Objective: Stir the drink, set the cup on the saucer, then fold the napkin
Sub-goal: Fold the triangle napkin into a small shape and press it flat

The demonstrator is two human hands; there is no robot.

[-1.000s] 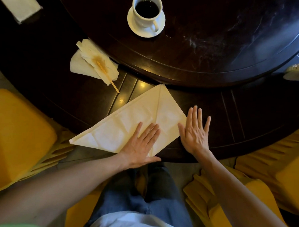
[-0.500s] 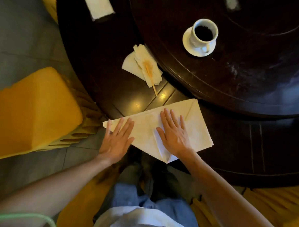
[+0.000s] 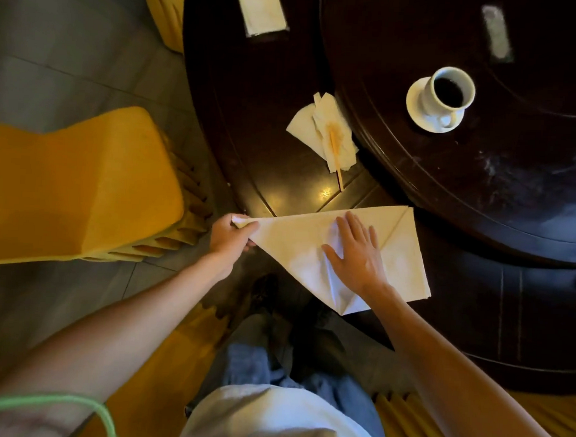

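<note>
A cream cloth napkin (image 3: 295, 238), folded with a diagonal crease, lies on the near edge of the dark wooden table (image 3: 286, 69). My left hand (image 3: 233, 234) pinches the napkin's left corner at the table edge. Flat on the napkin's middle rests my right hand (image 3: 354, 251), fingers spread, holding nothing. A white cup (image 3: 450, 93) of dark drink stands on its white saucer (image 3: 413, 105) on the raised round centre of the table. A wooden stirrer (image 3: 336, 157) lies on crumpled paper wrappers (image 3: 317, 127) beside that raised part.
A yellow-covered chair (image 3: 83, 189) stands left of the table, and another yellow chair (image 3: 167, 14) is at the top. A folded white napkin (image 3: 261, 9) lies at the table's far edge. My legs in jeans (image 3: 273, 366) are below the table edge.
My left hand has gone from lying flat to pinching the napkin's left corner. My right hand has stayed flat on the napkin. The view has shifted further left.
</note>
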